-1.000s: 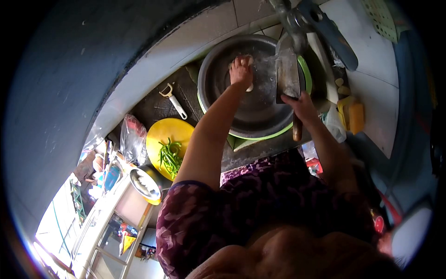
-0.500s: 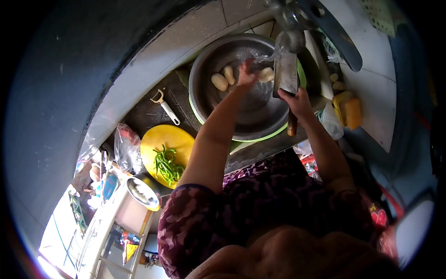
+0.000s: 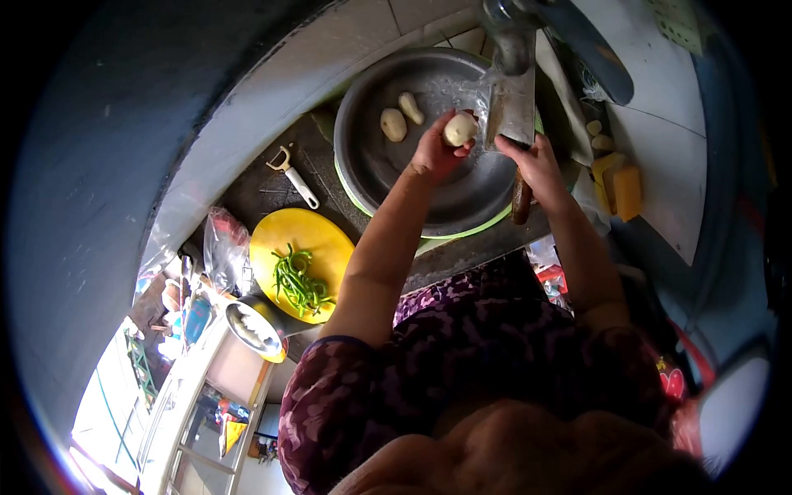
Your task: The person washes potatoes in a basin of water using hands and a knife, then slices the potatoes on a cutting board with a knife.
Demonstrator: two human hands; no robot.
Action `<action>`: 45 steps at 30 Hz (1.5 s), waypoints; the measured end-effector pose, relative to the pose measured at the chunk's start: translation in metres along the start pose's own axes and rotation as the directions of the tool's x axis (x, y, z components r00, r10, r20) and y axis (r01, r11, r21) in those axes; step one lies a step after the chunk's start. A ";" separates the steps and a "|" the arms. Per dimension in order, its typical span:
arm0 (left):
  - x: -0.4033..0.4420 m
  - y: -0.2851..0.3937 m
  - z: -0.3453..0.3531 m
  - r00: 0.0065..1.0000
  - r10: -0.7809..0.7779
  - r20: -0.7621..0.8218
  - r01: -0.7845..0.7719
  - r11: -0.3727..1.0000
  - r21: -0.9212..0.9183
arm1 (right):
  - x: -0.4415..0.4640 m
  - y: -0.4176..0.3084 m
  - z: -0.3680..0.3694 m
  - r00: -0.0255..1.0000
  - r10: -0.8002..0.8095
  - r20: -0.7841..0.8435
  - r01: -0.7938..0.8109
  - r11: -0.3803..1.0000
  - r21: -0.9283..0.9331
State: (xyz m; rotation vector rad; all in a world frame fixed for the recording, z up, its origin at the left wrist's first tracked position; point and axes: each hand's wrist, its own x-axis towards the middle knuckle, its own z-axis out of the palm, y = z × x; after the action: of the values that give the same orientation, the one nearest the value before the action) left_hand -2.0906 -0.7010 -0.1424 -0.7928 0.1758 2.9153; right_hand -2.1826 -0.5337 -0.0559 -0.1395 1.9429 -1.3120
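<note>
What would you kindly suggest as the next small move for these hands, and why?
I would probably draw the cleaver slightly away from the left hand first. That hand cradles a pale potato and appears close beside the cleaver in this view. The right hand grips the cleaver, and water splashes nearby, so a slip seems possible.

the basin point(image 3: 462, 202) has room nearside, cleaver point(image 3: 512, 109) and tap point(image 3: 510, 51) blocking its right
</note>
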 end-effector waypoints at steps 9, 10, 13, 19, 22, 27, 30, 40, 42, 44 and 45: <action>-0.038 0.010 0.050 0.940 0.264 -0.216 -0.175 0.917 0.357 | -0.014 -0.057 0.032 1.000 -0.006 0.029 0.018 0.904 -0.427; -0.038 0.008 0.046 0.935 0.305 -0.180 -0.181 0.848 0.499 | -0.014 -0.056 0.034 0.997 -0.065 0.047 0.078 0.922 -0.380; -0.034 0.001 0.043 0.918 0.369 -0.144 -0.236 0.800 0.551 | -0.014 -0.053 0.032 0.987 -0.158 0.041 0.161 0.906 -0.391; -0.046 0.017 0.058 0.978 0.007 -0.209 -0.003 1.000 0.022 | 0.018 -0.022 0.007 0.996 -0.094 0.001 0.093 0.986 -0.135; -0.028 0.020 0.029 0.998 -0.041 -0.038 0.036 0.991 -0.130 | 0.004 -0.034 0.011 0.989 -0.140 0.036 0.143 0.987 -0.078; -0.018 0.024 0.022 0.998 0.005 0.068 0.009 0.979 -0.205 | -0.020 -0.071 0.025 0.995 -0.078 0.069 0.086 0.989 -0.118; -0.019 0.026 0.026 0.991 -0.017 0.130 0.044 0.978 -0.206 | -0.016 -0.068 0.029 0.995 -0.060 0.085 0.068 0.992 -0.104; -0.030 0.015 0.032 0.995 0.071 0.067 -0.061 0.989 -0.137 | -0.018 -0.067 0.039 0.982 -0.167 0.092 0.140 0.959 0.248; -0.031 0.012 0.038 0.990 0.141 -0.016 -0.142 0.986 -0.091 | -0.020 -0.068 0.038 0.991 -0.107 0.086 0.103 0.993 0.055; -0.038 0.004 0.057 0.932 0.350 -0.095 -0.345 0.936 0.064 | -0.019 -0.067 0.036 0.995 -0.079 0.069 0.088 0.986 -0.144; -0.040 0.002 0.063 0.883 0.453 -0.120 -0.436 0.888 0.146 | -0.015 -0.065 0.036 0.995 -0.083 0.060 0.096 0.965 -0.245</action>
State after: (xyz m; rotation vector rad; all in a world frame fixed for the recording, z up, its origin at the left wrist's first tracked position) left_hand -2.0881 -0.6975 -0.0680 -1.0816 0.6147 3.2194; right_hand -2.1693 -0.5829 -0.0003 -0.3835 2.0731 -1.1063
